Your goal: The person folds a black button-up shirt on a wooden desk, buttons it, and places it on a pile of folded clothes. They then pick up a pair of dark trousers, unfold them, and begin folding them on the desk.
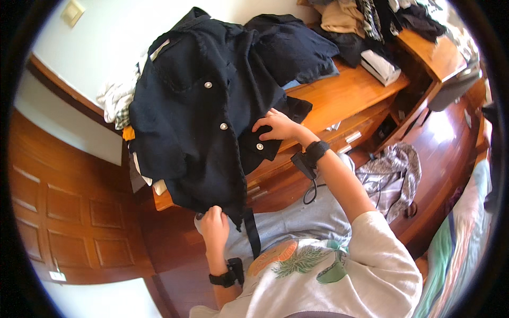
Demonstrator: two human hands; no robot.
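Note:
A black button-front jacket (187, 119) with white buttons and a chest pocket is spread over the wooden cabinet top, its lower part hanging past the front edge. My left hand (214, 222) is closed on the jacket's bottom hem, near a front corner. Higher up, my right hand (276, 125) touches the right side of the jacket with its fingers apart, above the lowest visible button. A folded dark navy garment (296, 49) lies beside the jacket's upper right. The jacket hides most of the left part of the cabinet.
The wooden cabinet (350, 89) carries a tissue box (380, 67) and piled clothes (346, 18). Light-coloured clothes (119, 97) sit at the left. A wooden door (71, 202) stands at left. Clothing (391, 175) lies below the cabinet's right part; striped fabric (457, 238) is at lower right.

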